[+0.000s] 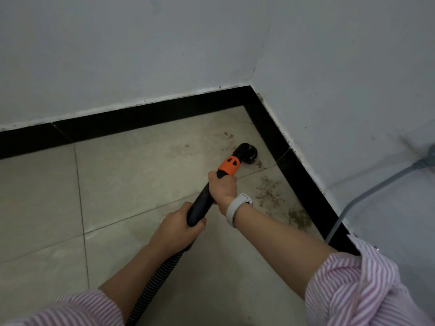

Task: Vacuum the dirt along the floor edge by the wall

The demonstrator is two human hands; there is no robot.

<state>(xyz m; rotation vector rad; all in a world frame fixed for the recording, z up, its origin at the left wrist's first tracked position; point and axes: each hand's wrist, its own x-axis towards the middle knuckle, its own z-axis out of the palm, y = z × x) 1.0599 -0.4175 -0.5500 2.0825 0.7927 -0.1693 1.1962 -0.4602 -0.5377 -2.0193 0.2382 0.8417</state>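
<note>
tiled corner floor [117,180] | both hands' grip wraps vacuum wand [207,196] | nozzle [247,154] ahead, by dirt [270,191]

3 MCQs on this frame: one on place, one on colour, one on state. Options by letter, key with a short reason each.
1. Where is the vacuum nozzle?
A. On the floor tile close to the black skirting near the room corner
B. Lifted against the wall
C. On the grey cable

2. What colour is the collar behind the nozzle?
A. Blue
B. Orange
C. White

3. How do the hands hold the black wand?
A. Only the left hand grips it
B. Both grip it, right hand ahead of left hand
C. Neither touches it

Key:
1 A, the nozzle sits low on the tile beside the skirting, with dirt nearby.
2 B, the collar is bright orange against the black tube.
3 B, fingers of both hands are curled round the wand.
</note>
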